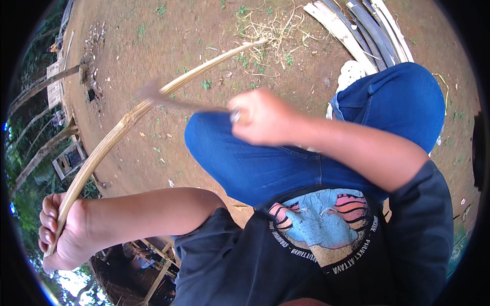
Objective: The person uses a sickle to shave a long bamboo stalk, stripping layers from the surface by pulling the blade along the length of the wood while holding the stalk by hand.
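At the lower left, my left hand (pixel 64 229) has its fingers wrapped round the near end of a long pale wooden pole (pixel 115 135). The pole slants away to the far middle, its tip down by a heap of shavings. Over my knees, my right hand (pixel 260 116) grips the handle of a long-bladed knife (pixel 176 103), smeared by motion. Its blade points left and its tip crosses the pole at a rough, darker patch. Whether the edge touches the wood or passes just above it, I cannot tell.
Thin curly shavings (pixel 280 35) lie on the brown dirt ground (pixel 127 56) round the pole's far end. Split strips of wood (pixel 362 33), some pale and some dark, lie at the far right beside my knee. Posts (pixel 43 84) and a framed box (pixel 70 159) stand at the left.
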### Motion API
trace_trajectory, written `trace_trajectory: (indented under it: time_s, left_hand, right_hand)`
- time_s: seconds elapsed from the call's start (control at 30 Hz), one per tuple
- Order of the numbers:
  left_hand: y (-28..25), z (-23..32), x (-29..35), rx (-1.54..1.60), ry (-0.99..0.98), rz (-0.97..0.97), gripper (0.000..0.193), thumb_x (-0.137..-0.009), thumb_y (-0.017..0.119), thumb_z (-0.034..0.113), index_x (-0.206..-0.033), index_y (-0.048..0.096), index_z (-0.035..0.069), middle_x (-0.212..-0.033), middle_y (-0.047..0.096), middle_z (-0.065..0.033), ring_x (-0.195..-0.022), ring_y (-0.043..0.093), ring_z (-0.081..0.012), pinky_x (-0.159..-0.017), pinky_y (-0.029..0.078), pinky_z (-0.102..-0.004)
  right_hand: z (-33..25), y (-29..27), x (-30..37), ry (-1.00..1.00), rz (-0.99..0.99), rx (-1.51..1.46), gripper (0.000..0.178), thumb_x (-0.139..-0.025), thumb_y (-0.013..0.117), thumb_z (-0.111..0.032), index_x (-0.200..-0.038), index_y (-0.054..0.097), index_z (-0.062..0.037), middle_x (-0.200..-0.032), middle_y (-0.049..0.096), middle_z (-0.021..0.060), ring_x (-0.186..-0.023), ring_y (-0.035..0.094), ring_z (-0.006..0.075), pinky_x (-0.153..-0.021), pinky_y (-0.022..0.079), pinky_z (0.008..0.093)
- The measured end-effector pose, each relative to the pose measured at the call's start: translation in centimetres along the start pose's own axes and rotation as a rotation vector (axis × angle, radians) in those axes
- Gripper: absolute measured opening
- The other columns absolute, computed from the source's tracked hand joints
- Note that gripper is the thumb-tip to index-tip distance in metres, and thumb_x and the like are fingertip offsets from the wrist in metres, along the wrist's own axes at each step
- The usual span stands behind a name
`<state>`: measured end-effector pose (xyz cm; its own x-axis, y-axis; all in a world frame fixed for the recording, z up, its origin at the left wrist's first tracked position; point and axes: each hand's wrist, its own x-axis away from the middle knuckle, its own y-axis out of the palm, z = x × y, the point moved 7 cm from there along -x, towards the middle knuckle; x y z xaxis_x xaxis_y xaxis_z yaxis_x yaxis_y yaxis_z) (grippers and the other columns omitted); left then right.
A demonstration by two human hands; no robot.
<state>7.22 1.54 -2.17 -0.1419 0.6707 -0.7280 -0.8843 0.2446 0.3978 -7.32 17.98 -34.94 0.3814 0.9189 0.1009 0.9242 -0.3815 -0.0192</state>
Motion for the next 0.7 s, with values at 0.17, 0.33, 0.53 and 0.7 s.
trace_trajectory:
  time_s: [0.17,0.33,0.53,0.7]
  left_hand:
    - [-0.1,-0.9,-0.4,-0.093,0.069,0.047,0.052,-0.095,0.035,0.059,-0.065,0.043,0.016,-0.047,0.036,0.0055,-0.04,0.031,-0.0102,-0.043,0.029,-0.0253]
    - [1.0,-0.8,-0.8,-0.083,0.073,0.034,0.05,-0.092,0.04,0.06,-0.065,0.038,0.017,-0.051,0.033,0.0056,-0.042,0.029,-0.0104,-0.041,0.027,-0.0253]
    - [1.5,-1.0,-0.8,-0.071,0.052,-0.033,0.048,-0.093,0.04,0.059,-0.068,0.042,0.018,-0.048,0.035,0.0059,-0.042,0.031,-0.0107,-0.044,0.029,-0.0267]
    - [2.7,-1.1,-0.3,-0.043,0.047,-0.012,0.049,-0.093,0.038,0.059,-0.067,0.04,0.018,-0.049,0.035,0.006,-0.042,0.031,-0.0109,-0.043,0.027,-0.0269]
  right_hand:
    - [-0.9,-1.3,-1.1,0.064,0.002,0.179,0.013,-0.072,0.062,-0.014,-0.072,0.057,-0.0016,-0.062,0.058,0.017,-0.057,0.06,0.0312,-0.056,0.046,0.0406]
    - [-0.8,-1.3,-1.2,-0.08,-0.016,0.167,0.016,-0.071,0.062,-0.015,-0.077,0.059,-0.0003,-0.062,0.059,0.0171,-0.057,0.06,0.0299,-0.057,0.048,0.0394]
    - [-2.1,-2.0,-1.1,-0.174,0.029,0.199,0.015,-0.072,0.06,-0.015,-0.072,0.057,-0.0004,-0.063,0.059,0.0175,-0.057,0.06,0.0311,-0.056,0.047,0.041]
    - [2.1,-2.6,-2.4,-0.038,-0.005,0.163,0.017,-0.072,0.061,-0.018,-0.073,0.058,-0.0006,-0.064,0.06,0.0167,-0.06,0.061,0.0317,-0.059,0.049,0.0412]
